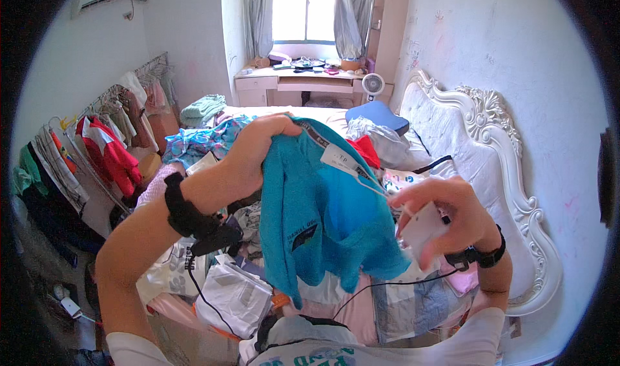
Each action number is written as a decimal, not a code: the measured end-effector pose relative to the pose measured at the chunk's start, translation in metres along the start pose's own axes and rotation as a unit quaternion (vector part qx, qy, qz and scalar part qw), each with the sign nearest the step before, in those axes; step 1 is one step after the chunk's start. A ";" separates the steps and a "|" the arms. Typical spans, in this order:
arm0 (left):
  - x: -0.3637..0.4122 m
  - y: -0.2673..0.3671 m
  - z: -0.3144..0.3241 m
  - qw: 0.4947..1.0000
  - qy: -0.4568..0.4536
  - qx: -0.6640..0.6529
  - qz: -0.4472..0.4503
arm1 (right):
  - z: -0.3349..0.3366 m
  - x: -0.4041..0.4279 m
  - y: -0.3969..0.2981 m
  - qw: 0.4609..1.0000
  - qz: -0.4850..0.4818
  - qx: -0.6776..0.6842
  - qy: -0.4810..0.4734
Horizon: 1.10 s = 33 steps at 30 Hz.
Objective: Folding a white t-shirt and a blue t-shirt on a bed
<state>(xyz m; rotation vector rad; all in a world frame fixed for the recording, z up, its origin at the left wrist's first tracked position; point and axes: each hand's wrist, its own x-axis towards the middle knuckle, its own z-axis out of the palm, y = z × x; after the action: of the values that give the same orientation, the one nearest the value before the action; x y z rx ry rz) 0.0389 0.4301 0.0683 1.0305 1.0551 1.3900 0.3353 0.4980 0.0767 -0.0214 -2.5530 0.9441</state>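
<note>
My left hand pinches a teal knit garment by its collar and holds it up in front of me. The cloth hangs loosely below, with dark lettering on its front. Inside the neck, a white paper tag with print lies beside a dark woven label. To the right, my right hand is slightly blurred, its fingers around a white card-like tag. A thin light cord runs from near those fingers to the collar.
A bed piled with clothes lies before me, including folded white garments and blue patterned cloth. Its carved white headboard stands at right. Clothes hang from a rail at left. A small fan stands near the desk.
</note>
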 end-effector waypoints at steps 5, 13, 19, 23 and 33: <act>0.012 0.002 0.002 0.999 -0.028 0.024 0.030 | 0.020 0.004 0.016 0.945 0.000 0.324 -0.050; -0.014 0.052 0.061 0.992 0.101 0.034 0.061 | 0.070 0.010 0.068 0.991 -0.005 -0.018 0.129; -0.020 0.080 0.041 0.988 0.029 0.077 0.134 | 0.093 0.016 0.110 0.994 0.025 0.048 0.091; -0.030 0.079 0.018 0.985 0.075 0.085 0.127 | 0.066 -0.002 0.151 0.965 0.114 0.084 0.221; -0.054 0.020 -0.053 0.983 0.025 0.152 0.098 | 0.029 -0.006 0.110 0.833 0.198 0.298 0.422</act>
<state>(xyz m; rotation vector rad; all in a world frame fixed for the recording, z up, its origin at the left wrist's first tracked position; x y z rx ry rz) -0.0134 0.3723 0.0735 1.3580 1.2575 1.4462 0.3155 0.5641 -0.0145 -0.6508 -1.3916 1.4386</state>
